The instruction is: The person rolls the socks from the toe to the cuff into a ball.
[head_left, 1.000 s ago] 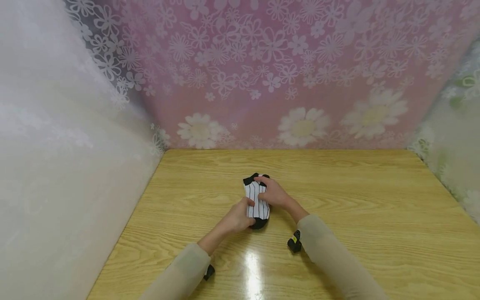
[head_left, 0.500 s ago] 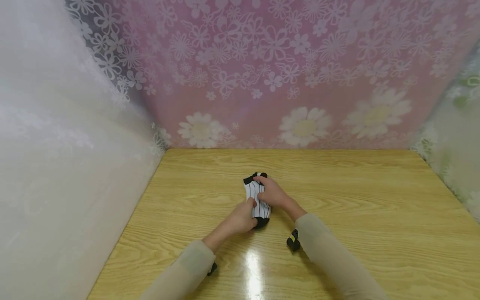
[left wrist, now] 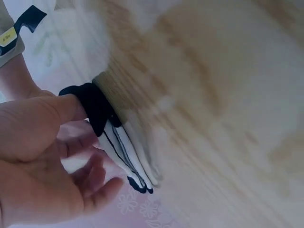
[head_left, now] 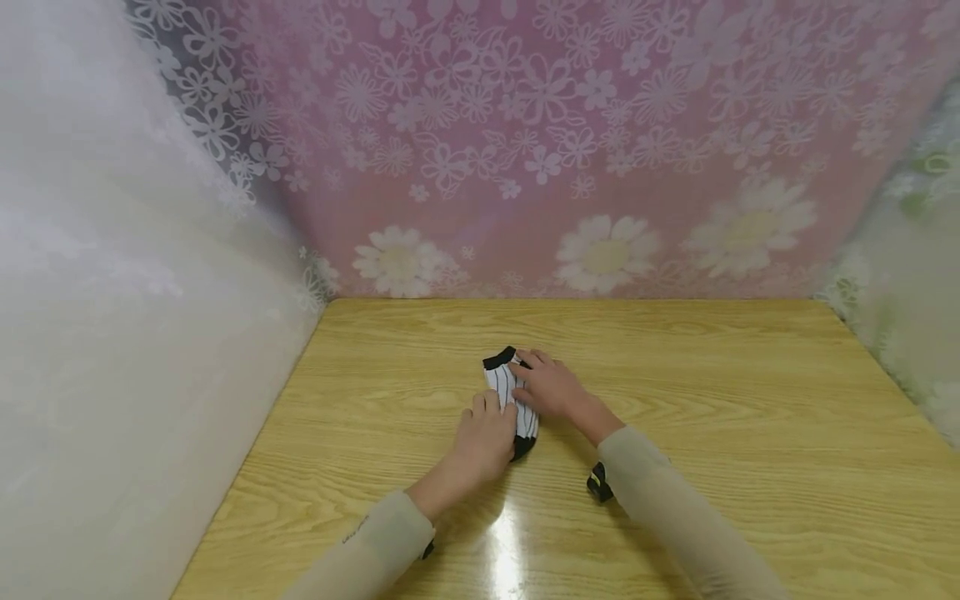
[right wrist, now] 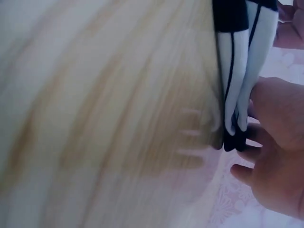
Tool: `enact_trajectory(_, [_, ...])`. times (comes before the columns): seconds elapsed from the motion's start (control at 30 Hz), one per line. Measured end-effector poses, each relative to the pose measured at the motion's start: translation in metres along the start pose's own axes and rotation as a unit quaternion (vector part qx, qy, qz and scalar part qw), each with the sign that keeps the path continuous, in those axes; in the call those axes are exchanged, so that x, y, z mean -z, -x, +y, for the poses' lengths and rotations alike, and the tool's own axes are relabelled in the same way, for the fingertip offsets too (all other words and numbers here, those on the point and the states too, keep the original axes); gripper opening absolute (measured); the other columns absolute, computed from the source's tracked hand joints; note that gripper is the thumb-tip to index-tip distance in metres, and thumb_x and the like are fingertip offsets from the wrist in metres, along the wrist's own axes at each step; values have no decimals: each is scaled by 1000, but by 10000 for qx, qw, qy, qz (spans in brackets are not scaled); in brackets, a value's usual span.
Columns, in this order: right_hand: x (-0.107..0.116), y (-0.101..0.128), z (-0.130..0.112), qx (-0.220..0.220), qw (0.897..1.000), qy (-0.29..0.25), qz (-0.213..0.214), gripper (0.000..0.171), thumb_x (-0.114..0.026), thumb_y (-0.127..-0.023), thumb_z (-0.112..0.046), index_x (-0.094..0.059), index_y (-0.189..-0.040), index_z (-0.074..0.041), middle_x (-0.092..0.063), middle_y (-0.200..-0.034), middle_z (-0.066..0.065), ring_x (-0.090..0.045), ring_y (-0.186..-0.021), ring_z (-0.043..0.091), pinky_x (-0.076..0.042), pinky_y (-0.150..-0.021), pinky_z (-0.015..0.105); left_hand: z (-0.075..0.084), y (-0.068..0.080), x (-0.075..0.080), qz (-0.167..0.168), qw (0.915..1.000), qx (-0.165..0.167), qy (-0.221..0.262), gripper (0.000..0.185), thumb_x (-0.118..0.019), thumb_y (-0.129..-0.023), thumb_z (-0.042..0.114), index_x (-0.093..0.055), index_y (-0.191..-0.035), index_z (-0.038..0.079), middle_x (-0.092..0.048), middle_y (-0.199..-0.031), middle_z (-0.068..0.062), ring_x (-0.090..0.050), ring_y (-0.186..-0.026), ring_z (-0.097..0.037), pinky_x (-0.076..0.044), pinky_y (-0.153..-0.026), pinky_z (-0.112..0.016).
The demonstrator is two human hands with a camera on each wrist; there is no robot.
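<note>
A pair of low-cut socks (head_left: 501,381), white with thin black stripes and black cuffs and toes, lies stacked flat near the middle of the table. My left hand (head_left: 485,437) lies over the lower left side. In the left wrist view its thumb (left wrist: 71,107) touches the black toe (left wrist: 97,107), with the other fingers loosely bent beside the socks. On the upper right side rests my right hand (head_left: 551,387), its fingers spread near the cuffs. The right wrist view shows fingertips at the socks' (right wrist: 232,80) far edge and the layers edge-on.
The wood-grain table (head_left: 712,392) runs back to a pink floral curtain (head_left: 480,150). A pale sheet (head_left: 150,292) hangs along the left side, and another floral sheet (head_left: 915,250) on the right. A black wrist device (head_left: 598,483) sits under the right sleeve.
My left hand has turned over from gripping the socks' lower left edge to lying across them, fingers pointing away. The right hand's fingers have shifted slightly right at the cuffs.
</note>
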State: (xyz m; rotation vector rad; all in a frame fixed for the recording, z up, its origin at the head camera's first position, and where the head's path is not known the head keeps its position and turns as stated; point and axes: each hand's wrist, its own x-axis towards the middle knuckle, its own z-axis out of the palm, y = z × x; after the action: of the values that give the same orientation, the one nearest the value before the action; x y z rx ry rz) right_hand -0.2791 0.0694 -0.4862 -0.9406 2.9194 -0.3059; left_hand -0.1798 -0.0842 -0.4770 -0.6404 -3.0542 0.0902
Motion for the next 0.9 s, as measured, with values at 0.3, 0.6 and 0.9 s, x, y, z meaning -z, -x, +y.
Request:
enact_trajectory(0.3, [-8, 8, 8, 262, 9985, 14, -479, 59, -41, -108, -36, -30, -155, -3, -21, -162, 21, -17, -148, 43, -21, -116, 60, 10, 2, 2, -463, 9947, -791, -465, 24, -55, -101, 18, -55, -125, 16, -55, -112, -15, -56, -100, -27, -54, -72, -32])
enact_trajectory(0.6, [-7, 9, 12, 141, 9985, 69, -532, 61, -40, -107, -39, -27, -156, -6, -16, -163, 21, -15, -149, 42, -21, -115, 62, 14, 3, 2, -35, 9835, -1199, -1354, 24, -54, -102, 19, -59, -125, 17, -59, -110, -12, -58, -91, -22, -54, -66, -29])
enact_trajectory(0.9, [14, 29, 0, 791, 9941, -609, 420, 35, -67, -93, -12, -64, -124, 3, -57, -129, 25, -54, -121, 38, -46, -100, 48, -28, -3, 20, -333, 9870, -1424, 661, 24, -67, -95, 21, -60, -117, 11, -57, -103, -7, -57, -91, -20, -52, -73, -29])
